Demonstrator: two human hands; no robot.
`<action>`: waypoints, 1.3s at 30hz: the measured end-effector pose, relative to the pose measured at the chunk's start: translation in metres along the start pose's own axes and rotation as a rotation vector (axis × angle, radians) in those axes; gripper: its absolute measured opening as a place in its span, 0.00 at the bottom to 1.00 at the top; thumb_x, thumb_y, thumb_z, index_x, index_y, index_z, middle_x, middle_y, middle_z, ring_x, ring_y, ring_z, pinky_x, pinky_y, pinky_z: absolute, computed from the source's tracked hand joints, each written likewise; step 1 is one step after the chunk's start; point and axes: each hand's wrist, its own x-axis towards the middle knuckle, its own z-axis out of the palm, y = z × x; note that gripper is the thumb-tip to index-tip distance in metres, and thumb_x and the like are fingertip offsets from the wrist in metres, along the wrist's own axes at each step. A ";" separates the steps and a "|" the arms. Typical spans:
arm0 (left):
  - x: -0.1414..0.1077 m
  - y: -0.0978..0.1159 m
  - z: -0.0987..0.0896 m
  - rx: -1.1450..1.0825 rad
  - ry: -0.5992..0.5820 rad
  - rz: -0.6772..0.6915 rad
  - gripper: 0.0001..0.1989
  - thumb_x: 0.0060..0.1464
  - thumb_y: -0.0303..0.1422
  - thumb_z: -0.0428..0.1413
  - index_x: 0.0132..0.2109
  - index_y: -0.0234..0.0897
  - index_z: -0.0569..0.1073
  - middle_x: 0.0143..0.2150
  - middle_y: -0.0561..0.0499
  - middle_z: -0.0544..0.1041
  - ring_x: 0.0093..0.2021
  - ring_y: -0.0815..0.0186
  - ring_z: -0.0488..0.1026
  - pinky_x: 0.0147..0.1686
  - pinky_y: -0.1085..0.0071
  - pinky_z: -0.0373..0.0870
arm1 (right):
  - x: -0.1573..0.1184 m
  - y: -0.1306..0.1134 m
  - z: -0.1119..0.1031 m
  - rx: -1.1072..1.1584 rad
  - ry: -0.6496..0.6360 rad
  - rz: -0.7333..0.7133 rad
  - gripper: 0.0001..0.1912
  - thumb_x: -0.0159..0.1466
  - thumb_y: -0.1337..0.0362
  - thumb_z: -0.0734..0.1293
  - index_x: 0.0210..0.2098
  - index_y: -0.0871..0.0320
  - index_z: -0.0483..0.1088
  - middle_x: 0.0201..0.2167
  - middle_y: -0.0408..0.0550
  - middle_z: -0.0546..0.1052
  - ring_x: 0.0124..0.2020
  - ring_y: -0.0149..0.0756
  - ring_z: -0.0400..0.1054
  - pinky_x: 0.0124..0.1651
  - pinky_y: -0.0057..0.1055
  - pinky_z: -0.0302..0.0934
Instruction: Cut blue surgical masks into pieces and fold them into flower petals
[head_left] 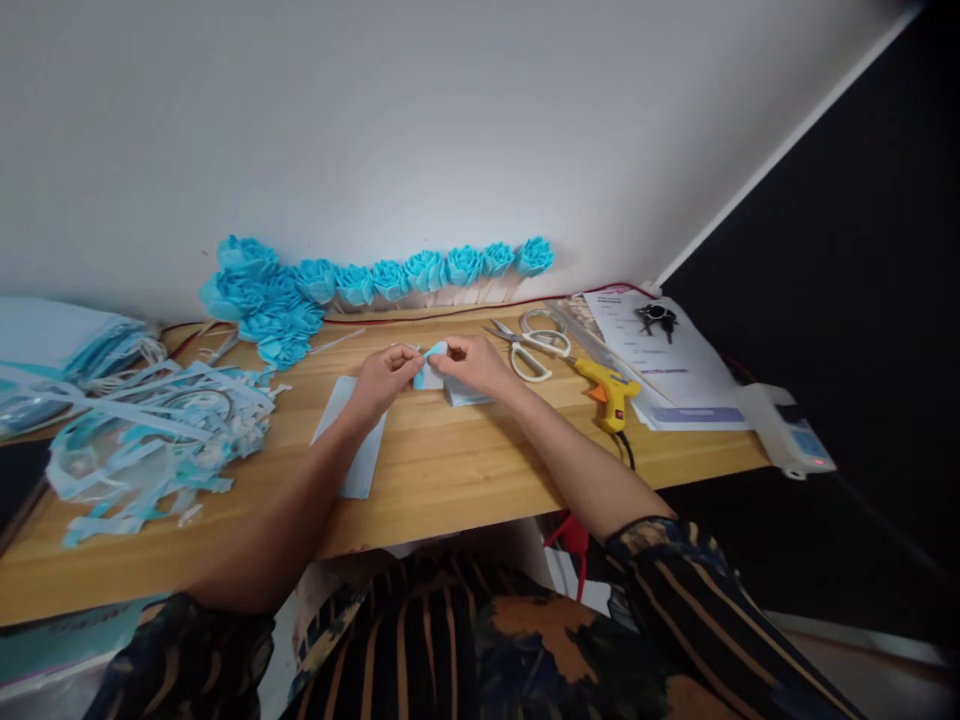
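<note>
Between my two hands is a small piece of blue and white fabric [431,372], partly folded. My left hand [390,375] pinches its left side with thumb and forefinger. On the right side, the fingers of my right hand [472,362] are closed on the same piece. A flat pale blue sheet [364,455] lies on the table under my left forearm. Beneath my right hand sits a small stack of pale blue pieces [466,393], partly hidden by the hand.
Blue fabric flowers [390,280] line the wall. Scissors [529,350], a roll of tape [544,322] and a yellow glue gun [611,392] lie right, near papers [675,375] with keys [657,320]. Fabric scraps [180,430] and stacked masks [67,345] fill the left of the wooden table [450,480].
</note>
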 end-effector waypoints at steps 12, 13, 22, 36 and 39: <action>-0.001 -0.001 0.001 -0.056 -0.040 -0.040 0.18 0.42 0.46 0.66 0.26 0.35 0.73 0.21 0.52 0.73 0.22 0.72 0.67 0.25 0.74 0.62 | -0.003 -0.003 -0.002 0.116 0.020 -0.100 0.13 0.62 0.56 0.65 0.40 0.58 0.75 0.35 0.45 0.79 0.35 0.35 0.71 0.41 0.32 0.63; 0.000 -0.001 -0.001 -0.116 -0.004 -0.057 0.18 0.43 0.45 0.66 0.27 0.35 0.72 0.22 0.52 0.74 0.22 0.72 0.67 0.25 0.74 0.62 | -0.002 -0.003 -0.003 0.123 0.045 -0.130 0.14 0.63 0.58 0.64 0.44 0.57 0.74 0.40 0.47 0.80 0.40 0.37 0.72 0.45 0.33 0.64; 0.004 0.002 -0.009 -0.478 0.086 -0.164 0.17 0.47 0.40 0.66 0.30 0.35 0.68 0.25 0.53 0.74 0.24 0.73 0.69 0.26 0.74 0.63 | 0.003 0.005 -0.003 -0.209 0.134 -0.504 0.27 0.56 0.74 0.60 0.54 0.53 0.70 0.60 0.53 0.72 0.62 0.47 0.63 0.65 0.51 0.55; 0.002 -0.001 0.000 -0.138 0.110 -0.100 0.16 0.44 0.43 0.65 0.27 0.35 0.71 0.23 0.53 0.73 0.22 0.73 0.65 0.24 0.74 0.61 | 0.003 0.008 0.000 -0.168 0.036 -0.470 0.07 0.65 0.62 0.66 0.36 0.50 0.78 0.55 0.49 0.75 0.59 0.46 0.64 0.63 0.50 0.54; 0.002 0.000 0.000 -0.060 0.102 -0.050 0.16 0.44 0.43 0.64 0.26 0.36 0.71 0.22 0.54 0.71 0.22 0.73 0.64 0.25 0.74 0.61 | 0.001 0.006 0.002 -0.080 0.064 -0.391 0.06 0.65 0.60 0.67 0.35 0.53 0.77 0.52 0.50 0.76 0.57 0.44 0.67 0.62 0.47 0.56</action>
